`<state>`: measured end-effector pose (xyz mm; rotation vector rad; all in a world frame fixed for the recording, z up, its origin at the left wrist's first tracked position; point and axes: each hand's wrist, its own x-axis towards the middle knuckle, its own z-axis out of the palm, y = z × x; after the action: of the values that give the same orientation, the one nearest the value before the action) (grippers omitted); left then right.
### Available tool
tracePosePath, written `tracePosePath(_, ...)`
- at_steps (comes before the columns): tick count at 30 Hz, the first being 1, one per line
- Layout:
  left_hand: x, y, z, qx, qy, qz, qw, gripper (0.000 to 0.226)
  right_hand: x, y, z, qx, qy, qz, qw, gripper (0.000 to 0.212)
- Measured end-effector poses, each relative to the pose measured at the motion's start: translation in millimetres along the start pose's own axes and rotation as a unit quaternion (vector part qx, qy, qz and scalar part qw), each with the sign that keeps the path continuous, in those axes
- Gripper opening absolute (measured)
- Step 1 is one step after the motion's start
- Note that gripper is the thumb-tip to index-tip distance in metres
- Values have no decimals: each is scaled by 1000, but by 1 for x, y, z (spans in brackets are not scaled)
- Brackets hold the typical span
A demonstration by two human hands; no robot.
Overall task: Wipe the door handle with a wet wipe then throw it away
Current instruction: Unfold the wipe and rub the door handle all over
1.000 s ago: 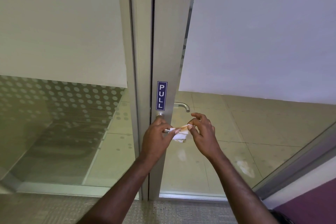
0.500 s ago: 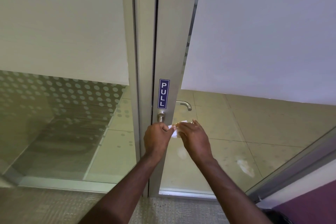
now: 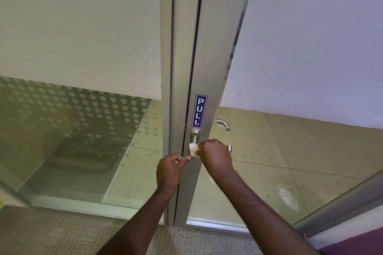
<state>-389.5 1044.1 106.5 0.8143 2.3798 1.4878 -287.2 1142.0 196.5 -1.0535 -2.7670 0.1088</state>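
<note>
A silver lever door handle (image 3: 194,138) sticks out of the aluminium door stile under a blue PULL sign (image 3: 199,111). My right hand (image 3: 216,156) is closed over the lever's bar and presses a white wet wipe (image 3: 193,149) against it; only the handle's round base and far tip show. My left hand (image 3: 171,168) sits just below and left, fingers curled, thumb and forefinger pinched close to the wipe's lower corner; whether they grip the wipe is unclear.
The glass door (image 3: 290,161) stands slightly ajar at the right, with a second handle (image 3: 223,124) on its far side. A fixed glass panel (image 3: 83,141) with dotted frosting is at the left. Speckled floor (image 3: 196,240) lies below.
Both hands held the wipe spread between them beside the handle. Now my right hand has bunched it onto the lever, and my left hand has dropped away to the lower left.
</note>
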Motion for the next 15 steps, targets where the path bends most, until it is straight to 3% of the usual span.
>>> tracePosePath(5,10,-10,-12,-66,24,-2,998,42,21,-34,5,68,45,113,990,9)
tracePosePath(8,16,-8,-15,-77,19,15,997,42,28,-33,4,125,74,177,973,23)
tracePosePath(11,20,-10,-13,-83,14,18,996,41,19,-42,5,34,59,99,993,3)
tracePosePath(15,20,-15,-6,-87,0,24,996,38,7,-48,15,-34,31,62,997,11)
